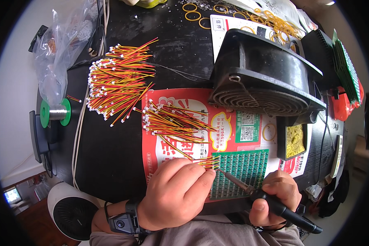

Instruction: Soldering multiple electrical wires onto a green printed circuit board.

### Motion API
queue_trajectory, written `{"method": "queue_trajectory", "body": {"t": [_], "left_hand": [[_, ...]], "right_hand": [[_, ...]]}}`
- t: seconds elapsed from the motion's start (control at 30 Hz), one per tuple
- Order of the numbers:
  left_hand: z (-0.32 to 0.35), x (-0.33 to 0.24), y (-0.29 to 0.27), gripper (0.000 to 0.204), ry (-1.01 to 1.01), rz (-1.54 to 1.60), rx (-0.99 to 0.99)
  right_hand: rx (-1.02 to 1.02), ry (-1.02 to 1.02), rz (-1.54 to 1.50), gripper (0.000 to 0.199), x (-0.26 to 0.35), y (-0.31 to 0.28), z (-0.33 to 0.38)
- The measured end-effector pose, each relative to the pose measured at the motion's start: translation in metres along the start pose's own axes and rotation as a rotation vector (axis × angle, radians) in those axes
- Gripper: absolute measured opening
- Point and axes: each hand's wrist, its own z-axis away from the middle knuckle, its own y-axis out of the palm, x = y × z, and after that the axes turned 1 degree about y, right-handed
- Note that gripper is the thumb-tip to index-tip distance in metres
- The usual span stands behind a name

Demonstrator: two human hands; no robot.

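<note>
A green circuit board panel (250,168) with rows of small pads lies on a red and white printed sheet (151,143). My left hand (176,192) is closed over the board's left edge, its fingers pinched around thin red, yellow and black wires whose ends reach onto the board. In my right hand (281,192) is a black-handled soldering iron (270,201), its tip touching or very close to the wire ends beside my left fingertips. Just beyond lies a smaller bunch of wires (176,123) with white connectors, and a larger pile (119,78) sits farther left.
A black fan (266,74) stands behind the board, with a yellow sponge in a black tray (295,141) to its front right. Solder wire on a green spool (55,112) stands at left. Rubber bands (274,24) lie at the back; more green boards (346,69) stand at right.
</note>
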Motion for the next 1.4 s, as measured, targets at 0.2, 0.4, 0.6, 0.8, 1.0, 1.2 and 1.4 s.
{"method": "queue_trajectory", "body": {"t": [0.2,0.4,0.6,0.8,1.0,1.2,1.4], "left_hand": [[-0.001,0.000,-0.001,0.025,0.001,0.003,0.009],[-0.001,0.001,0.000,0.025,0.006,-0.002,0.004],[0.000,0.001,0.001,0.025,0.017,-0.012,-0.004],[0.004,0.004,0.003,0.022,0.058,-0.026,-0.026],[-0.016,0.008,-0.035,0.014,-0.022,-0.132,-0.202],[-0.011,0.032,-0.046,0.016,-0.270,-0.267,-0.204],[-0.011,0.035,-0.035,0.012,-0.218,-0.272,-0.203]], "right_hand": [[0.002,-0.008,-0.009,0.036,0.000,-0.001,0.000],[-0.071,-0.013,-0.036,0.037,-0.001,0.000,0.005],[-0.069,-0.017,-0.038,0.037,-0.001,0.001,0.004],[-0.102,-0.031,-0.028,0.036,-0.001,0.002,0.010],[-0.169,-0.010,-0.037,0.033,-0.002,0.000,0.012],[-0.157,-0.026,-0.022,0.029,-0.002,-0.001,0.010],[-0.188,-0.030,-0.012,0.029,-0.003,0.001,0.011]]}}
